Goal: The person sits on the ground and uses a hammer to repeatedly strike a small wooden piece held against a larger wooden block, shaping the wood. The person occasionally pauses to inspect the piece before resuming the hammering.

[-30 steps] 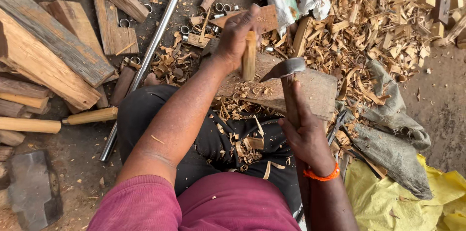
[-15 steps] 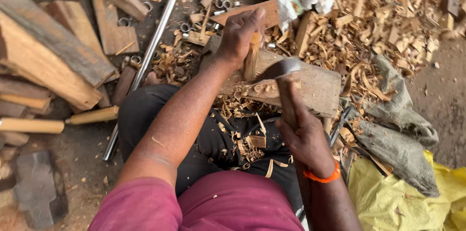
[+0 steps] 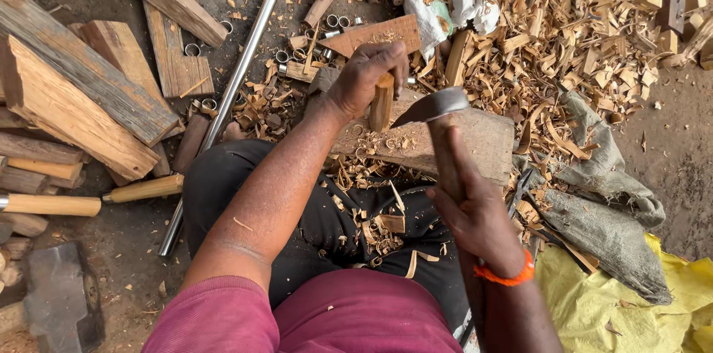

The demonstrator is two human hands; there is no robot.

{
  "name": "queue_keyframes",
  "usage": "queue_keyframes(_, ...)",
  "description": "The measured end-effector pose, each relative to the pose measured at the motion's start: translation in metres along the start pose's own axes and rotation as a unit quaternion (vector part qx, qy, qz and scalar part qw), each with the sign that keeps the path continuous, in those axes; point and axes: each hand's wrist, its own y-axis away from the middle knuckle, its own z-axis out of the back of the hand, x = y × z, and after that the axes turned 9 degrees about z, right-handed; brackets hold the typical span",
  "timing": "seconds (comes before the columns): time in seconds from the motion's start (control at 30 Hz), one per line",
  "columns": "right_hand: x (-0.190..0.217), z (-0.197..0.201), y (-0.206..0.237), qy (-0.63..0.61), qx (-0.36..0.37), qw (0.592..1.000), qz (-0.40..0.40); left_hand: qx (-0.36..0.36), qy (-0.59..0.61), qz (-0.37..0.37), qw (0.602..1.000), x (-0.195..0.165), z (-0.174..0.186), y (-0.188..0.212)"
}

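Pale wood is what we work on here: a short wooden peg (image 3: 382,103) stands just above the middle of the frame, on a flat chopping block (image 3: 475,146) that rests across our lap. Our left hand (image 3: 364,80) is closed around the peg's top end, the fingers curled over it. Our right hand (image 3: 475,212) is wrapped tight around the wooden handle of a small adze (image 3: 433,106), whose grey steel blade lies just beside the peg, edge turned toward it; we cannot tell whether steel touches wood.

The peg's long axis runs nearly upright in the picture, tilted slightly, the held end pointing to the top of the frame and the free end down onto the block.

We judge the chief danger to be the blade's closeness to the left fingers: a stroke that glances off the grain, or lands high, could run up into the knuckles. The peg stands on a narrow foot, so a sideways blow could kick it out of our grip or skid it off the block onto our dark trousers (image 3: 319,219), which lie straight beneath. Loose shavings (image 3: 371,230) on the block and lap could also let the foot slip.
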Motion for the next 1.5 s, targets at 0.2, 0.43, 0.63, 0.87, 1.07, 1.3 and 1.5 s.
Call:
queue_keyframes(0.2, 0.055, 0.042, -0.007, -0.089, -0.092, 0.991, 0.023, 0.011, -0.015, -0.003, 1.0, 0.002, -0.004, -0.014)
queue_keyframes(0.43, 0.046, 0.017, -0.035, 0.042, -0.013, 0.991, 0.128, -0.006, 0.025, 0.026, 0.999, -0.001, -0.003, -0.012)
queue_keyframes(0.63, 0.046, 0.034, -0.009, -0.081, -0.074, 0.994, 0.029, 0.013, -0.024, -0.018, 0.999, 0.007, -0.002, -0.014)
queue_keyframes(0.87, 0.048, 0.013, -0.033, 0.019, 0.0, 0.995, 0.103, 0.003, -0.024, -0.004, 1.0, 0.002, -0.004, -0.013)
queue_keyframes(1.07, 0.041, 0.024, -0.014, -0.019, -0.044, 0.999, 0.011, 0.002, -0.024, 0.002, 1.0, 0.007, -0.003, -0.012)
queue_keyframes(1.3, 0.034, 0.014, -0.021, -0.011, -0.028, 0.997, 0.066, -0.024, -0.022, 0.007, 0.999, 0.003, 0.0, -0.015)
queue_keyframes(1.5, 0.034, 0.01, -0.013, -0.007, -0.041, 0.998, 0.053, -0.004, -0.02, -0.016, 1.0, 0.013, 0.0, -0.01)
